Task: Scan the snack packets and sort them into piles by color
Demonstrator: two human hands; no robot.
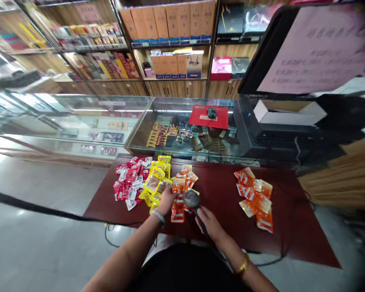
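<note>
My right hand [211, 223] is wrapped round the handle of a dark barcode scanner [191, 199], its head over the packets at the middle of the table. My left hand [166, 200] has its fingers closed at the left edge of an orange snack packet [179, 185], just left of the scanner head. Another orange packet [177, 213] lies below it. Close by on the left is a pile of yellow snack packets [153, 182], and beyond that a pile of red and white packets [129, 182]. A second group of orange packets [255, 198] lies on the right.
A dark red table [213, 182] carries the packets. Behind it stands a glass display counter [182, 106] with a computer mouse [211, 113] on a red mat [197, 115]. A white open box [288, 115] and a screen-like panel with a pink paper [316, 52] are at the right.
</note>
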